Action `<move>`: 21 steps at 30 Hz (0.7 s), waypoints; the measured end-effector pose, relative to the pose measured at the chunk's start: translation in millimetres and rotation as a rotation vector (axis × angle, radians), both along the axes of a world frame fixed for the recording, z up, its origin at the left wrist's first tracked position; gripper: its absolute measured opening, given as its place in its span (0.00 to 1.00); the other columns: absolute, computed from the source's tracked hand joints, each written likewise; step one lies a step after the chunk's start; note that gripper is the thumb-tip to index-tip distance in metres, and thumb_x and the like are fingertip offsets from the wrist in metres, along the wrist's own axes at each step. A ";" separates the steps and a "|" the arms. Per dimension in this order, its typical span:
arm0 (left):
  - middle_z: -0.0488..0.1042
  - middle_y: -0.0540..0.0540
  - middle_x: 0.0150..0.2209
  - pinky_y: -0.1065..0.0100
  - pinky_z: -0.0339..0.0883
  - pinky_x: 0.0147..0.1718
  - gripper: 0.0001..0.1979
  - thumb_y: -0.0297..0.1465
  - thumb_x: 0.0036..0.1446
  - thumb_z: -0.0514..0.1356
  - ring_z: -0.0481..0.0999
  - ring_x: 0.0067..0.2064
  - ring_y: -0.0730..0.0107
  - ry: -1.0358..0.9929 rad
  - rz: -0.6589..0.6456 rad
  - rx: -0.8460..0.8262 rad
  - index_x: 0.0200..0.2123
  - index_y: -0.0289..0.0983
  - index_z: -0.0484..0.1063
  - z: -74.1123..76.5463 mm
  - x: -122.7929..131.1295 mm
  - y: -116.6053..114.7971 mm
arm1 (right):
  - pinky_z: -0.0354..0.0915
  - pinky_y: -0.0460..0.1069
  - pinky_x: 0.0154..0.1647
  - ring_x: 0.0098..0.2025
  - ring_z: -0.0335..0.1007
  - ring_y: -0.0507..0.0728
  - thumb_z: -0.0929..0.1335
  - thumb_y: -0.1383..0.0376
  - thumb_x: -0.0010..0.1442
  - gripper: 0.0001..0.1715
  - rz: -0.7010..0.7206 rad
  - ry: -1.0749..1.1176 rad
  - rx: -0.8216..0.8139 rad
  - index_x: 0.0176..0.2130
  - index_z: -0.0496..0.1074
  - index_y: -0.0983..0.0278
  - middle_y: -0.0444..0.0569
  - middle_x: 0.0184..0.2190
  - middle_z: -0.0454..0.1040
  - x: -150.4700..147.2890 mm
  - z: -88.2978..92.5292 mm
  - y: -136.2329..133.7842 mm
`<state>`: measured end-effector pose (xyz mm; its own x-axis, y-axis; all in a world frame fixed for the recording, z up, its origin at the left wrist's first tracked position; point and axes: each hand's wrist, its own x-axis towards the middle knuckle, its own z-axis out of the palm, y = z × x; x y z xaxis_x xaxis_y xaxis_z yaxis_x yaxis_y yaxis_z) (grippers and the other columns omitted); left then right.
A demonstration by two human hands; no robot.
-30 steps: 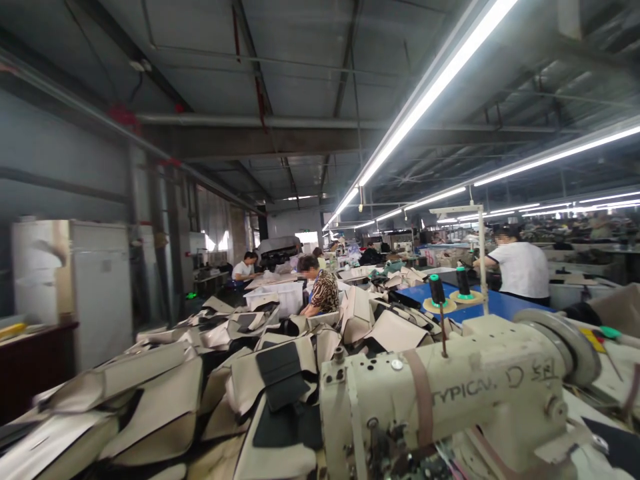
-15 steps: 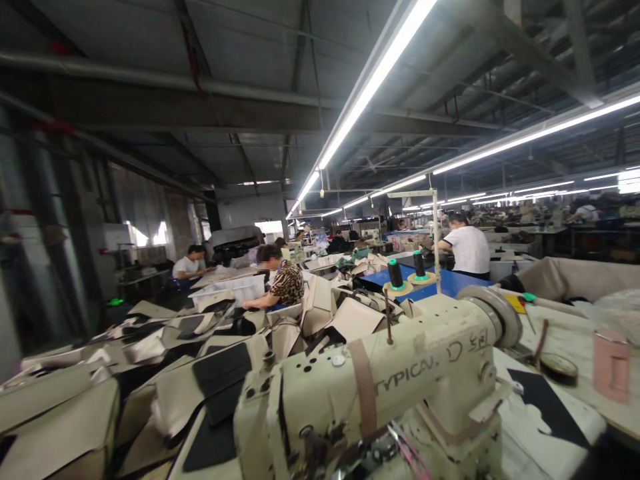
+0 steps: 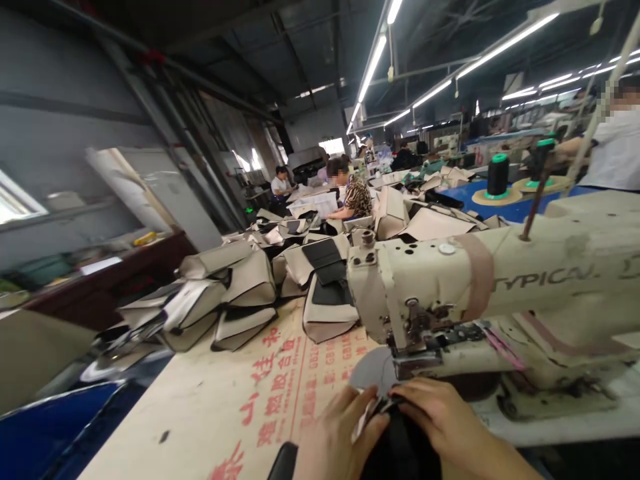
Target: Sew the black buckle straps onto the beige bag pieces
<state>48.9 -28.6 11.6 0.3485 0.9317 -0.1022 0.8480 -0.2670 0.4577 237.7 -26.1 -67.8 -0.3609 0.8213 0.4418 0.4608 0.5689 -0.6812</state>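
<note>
My left hand [image 3: 337,427] grips the near edge of a black workpiece [image 3: 404,447] that looks like fabric or leather, fingers and thumb pinched around a pale strip on it. On the other side, my right hand [image 3: 445,410] has its fingers closed on the same black piece. Both hands are just in front of the needle area of a cream sewing machine [image 3: 430,280]. A grey rounded flat piece [image 3: 373,370] lies beyond my fingertips, beside the machine's arm. My fingers cover much of the work where they meet.
Beige and black sewn pieces [image 3: 245,280] are heaped beyond the wooden board [image 3: 200,400] with red lettering. Pink-handled snips [image 3: 503,347] rest on the machine. Black thread spools [image 3: 497,177] stand behind it. Co-workers sit further off, one in a patterned top [image 3: 359,197].
The view has swung left and down, so the machine now appears further right. Both my hands and the black workpiece, out of sight before, are now in view.
</note>
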 end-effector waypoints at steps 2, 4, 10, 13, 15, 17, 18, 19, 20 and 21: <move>0.70 0.47 0.38 0.68 0.64 0.36 0.21 0.46 0.50 0.56 0.70 0.38 0.65 -0.040 0.059 -0.011 0.43 0.41 0.67 -4.4 8.9 2.7 | 0.65 0.47 0.44 0.42 0.67 0.53 0.59 0.67 0.63 0.13 0.012 0.003 -0.025 0.47 0.66 0.62 0.46 0.41 0.71 2.4 -2.3 -1.8; 0.70 0.49 0.33 0.69 0.63 0.32 0.20 0.44 0.44 0.61 0.69 0.34 0.68 -0.084 0.087 -0.014 0.38 0.39 0.65 -8.1 14.6 4.9 | 0.65 0.47 0.44 0.43 0.67 0.53 0.59 0.67 0.63 0.13 0.008 -0.005 -0.022 0.46 0.66 0.63 0.48 0.41 0.71 4.6 -3.0 -3.2; 0.69 0.52 0.30 0.72 0.61 0.31 0.10 0.30 0.42 0.64 0.68 0.33 0.71 -0.127 0.008 0.063 0.26 0.38 0.63 -19.6 14.1 6.2 | 0.64 0.46 0.45 0.42 0.66 0.52 0.58 0.67 0.64 0.13 0.102 -0.054 -0.031 0.47 0.66 0.62 0.47 0.40 0.70 9.4 3.4 -4.3; 0.70 0.51 0.28 0.72 0.59 0.28 0.08 0.30 0.46 0.62 0.68 0.31 0.71 -0.088 -0.099 0.207 0.24 0.38 0.64 -28.4 6.4 2.9 | 0.63 0.46 0.45 0.43 0.64 0.53 0.60 0.65 0.63 0.14 0.159 -0.048 -0.009 0.48 0.65 0.62 0.48 0.41 0.69 11.1 6.1 -4.9; 0.70 0.50 0.27 0.71 0.58 0.26 0.04 0.28 0.50 0.59 0.68 0.30 0.71 -0.072 -0.199 0.351 0.25 0.38 0.66 -34.7 -0.3 0.5 | 0.63 0.46 0.44 0.42 0.64 0.53 0.60 0.64 0.63 0.13 0.189 -0.033 0.019 0.48 0.65 0.63 0.49 0.40 0.69 11.5 6.8 -5.5; 0.71 0.50 0.27 0.71 0.59 0.26 0.03 0.26 0.52 0.56 0.68 0.29 0.71 -0.088 -0.327 0.460 0.28 0.38 0.67 -39.4 -6.9 -0.9 | 0.63 0.46 0.41 0.40 0.64 0.53 0.58 0.66 0.64 0.14 0.235 -0.032 0.052 0.48 0.64 0.64 0.50 0.38 0.69 12.0 8.5 -6.7; 0.71 0.50 0.27 0.71 0.59 0.26 0.02 0.26 0.53 0.55 0.69 0.28 0.72 -0.110 -0.398 0.491 0.29 0.37 0.68 -40.8 -9.5 -1.2 | 0.63 0.46 0.40 0.40 0.64 0.53 0.56 0.67 0.65 0.14 0.268 -0.049 0.061 0.48 0.64 0.65 0.51 0.37 0.69 12.4 10.2 -7.5; 0.72 0.49 0.27 0.71 0.60 0.27 0.02 0.29 0.54 0.56 0.69 0.28 0.72 -0.140 -0.460 0.512 0.31 0.37 0.68 -41.5 -11.5 -1.1 | 0.63 0.47 0.40 0.40 0.64 0.54 0.55 0.68 0.65 0.15 0.298 -0.073 0.071 0.48 0.63 0.65 0.51 0.37 0.69 12.9 12.4 -8.3; 0.72 0.49 0.27 0.72 0.61 0.27 0.05 0.32 0.54 0.57 0.69 0.28 0.72 -0.171 -0.513 0.522 0.32 0.36 0.68 -41.5 -12.6 -0.9 | 0.63 0.47 0.39 0.39 0.63 0.54 0.53 0.68 0.65 0.16 0.326 -0.107 0.077 0.48 0.63 0.66 0.52 0.37 0.69 13.6 14.8 -9.1; 0.72 0.48 0.27 0.72 0.61 0.27 0.08 0.36 0.53 0.57 0.70 0.28 0.72 -0.201 -0.550 0.526 0.32 0.36 0.68 -41.0 -12.8 -0.5 | 0.62 0.47 0.39 0.39 0.63 0.55 0.52 0.68 0.65 0.17 0.349 -0.145 0.075 0.48 0.63 0.67 0.52 0.36 0.69 14.4 17.3 -9.9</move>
<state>36.1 -29.2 -29.4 0.7384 0.5289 0.4184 0.4459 -0.8484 0.2854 252.1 -36.0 -50.6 -0.6763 0.6052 0.4200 0.3187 0.7544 -0.5738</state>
